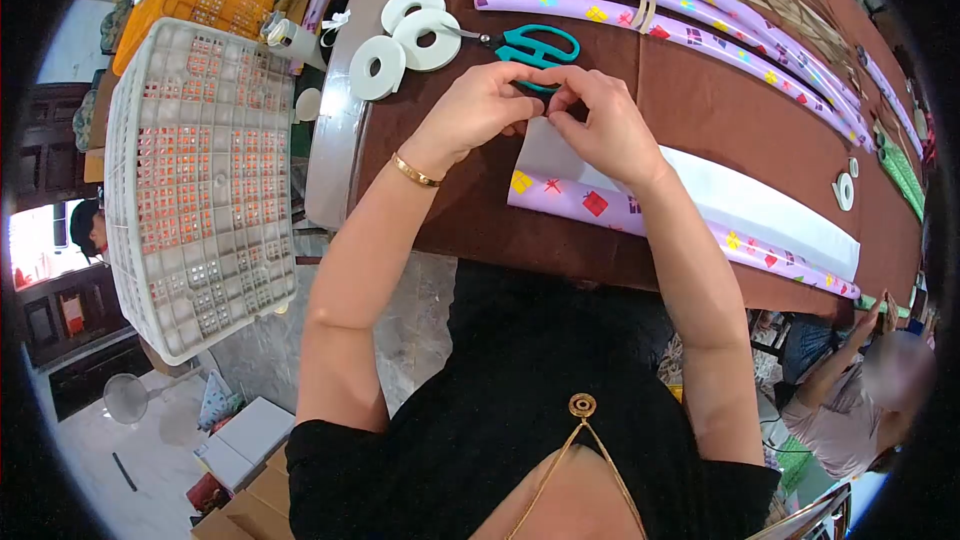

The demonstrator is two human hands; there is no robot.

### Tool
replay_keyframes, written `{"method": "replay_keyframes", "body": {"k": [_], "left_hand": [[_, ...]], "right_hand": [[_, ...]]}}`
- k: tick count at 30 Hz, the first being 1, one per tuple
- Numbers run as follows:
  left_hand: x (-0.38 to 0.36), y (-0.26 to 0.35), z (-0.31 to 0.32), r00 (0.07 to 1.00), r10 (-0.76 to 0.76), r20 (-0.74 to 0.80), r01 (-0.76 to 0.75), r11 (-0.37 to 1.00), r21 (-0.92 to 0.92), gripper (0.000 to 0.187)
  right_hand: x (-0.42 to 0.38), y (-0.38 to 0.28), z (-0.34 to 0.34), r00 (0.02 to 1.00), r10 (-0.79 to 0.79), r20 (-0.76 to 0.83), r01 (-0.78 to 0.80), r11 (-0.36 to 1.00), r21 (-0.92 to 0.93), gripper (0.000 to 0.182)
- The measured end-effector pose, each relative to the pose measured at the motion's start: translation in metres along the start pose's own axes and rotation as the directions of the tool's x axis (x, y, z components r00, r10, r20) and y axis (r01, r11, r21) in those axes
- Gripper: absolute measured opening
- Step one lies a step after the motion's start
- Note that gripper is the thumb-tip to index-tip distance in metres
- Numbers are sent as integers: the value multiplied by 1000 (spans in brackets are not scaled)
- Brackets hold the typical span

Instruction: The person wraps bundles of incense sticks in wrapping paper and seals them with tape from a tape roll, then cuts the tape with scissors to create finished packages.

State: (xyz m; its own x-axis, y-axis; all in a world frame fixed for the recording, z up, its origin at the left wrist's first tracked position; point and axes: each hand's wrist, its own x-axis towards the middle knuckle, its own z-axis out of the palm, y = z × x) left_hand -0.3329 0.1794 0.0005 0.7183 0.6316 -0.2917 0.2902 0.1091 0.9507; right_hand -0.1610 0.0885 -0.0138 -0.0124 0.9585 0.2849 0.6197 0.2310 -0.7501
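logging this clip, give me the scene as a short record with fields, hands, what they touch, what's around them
left hand: left hand pinches the top corner of the wrapping paper sheet
right hand: right hand pinches the same corner, fingertips meeting the left
sheet: purple gift print, white side up, lying on the brown table
near hands: teal scissors just beyond the fingers
tape: three white tape rolls at the table end
rolled paper: purple tubes along the far side
left of table: white plastic crate

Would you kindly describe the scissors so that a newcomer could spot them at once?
Start at the brown table and find the three white tape rolls near its left end. Just right of them, beyond the person's hands, lie the scissors. Their teal handles set them apart from everything purple or white around them.
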Motion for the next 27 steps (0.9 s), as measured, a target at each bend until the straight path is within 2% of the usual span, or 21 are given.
{"method": "replay_keyframes", "body": {"k": [7,14,16,18,19,20,21,22,24,25,27], "left_hand": [[-4,8,2,999,-34,-31,34,999,11,29],[-9,-4,0,998,50,-45,-45,993,106,43],[-10,-14,-2,995,72,-63,-63,989,134,46],[-17,-19,1,971,98,-219,-75,991,110,44],[-23,-20,6,971,97,-217,-75,991,110,44],[-28,-21,13,881,322,-347,-204,920,335,41],[-34,-22,21,733,545,-408,-273,784,557,39],[-41,-22,27,668,671,-321,-304,641,705,32],[-57,-23,43,667,736,-117,-331,433,839,27],[-62,-25,52,665,737,-120,-332,435,837,27],[-66,-32,66,732,681,-13,-352,394,849,29]], "right_hand": [[0,0,0,1000,8,10,-8,1000,-1,38],[0,4,2,1000,-16,-18,15,1000,-21,34],[2,3,0,996,73,-48,-69,995,66,28],[3,8,1,988,113,-103,-104,991,85,26],[2,10,1,975,160,-154,-144,983,112,25],[2,10,1,975,160,-154,-144,983,112,25],[1,9,0,969,174,-176,-161,983,91,24],[1,8,-1,962,187,-198,-177,982,69,22],[1,9,0,965,167,-201,-164,986,35,21],[2,9,0,968,147,-205,-150,989,2,20],[3,12,-1,964,148,-221,-151,989,4,19]]}}
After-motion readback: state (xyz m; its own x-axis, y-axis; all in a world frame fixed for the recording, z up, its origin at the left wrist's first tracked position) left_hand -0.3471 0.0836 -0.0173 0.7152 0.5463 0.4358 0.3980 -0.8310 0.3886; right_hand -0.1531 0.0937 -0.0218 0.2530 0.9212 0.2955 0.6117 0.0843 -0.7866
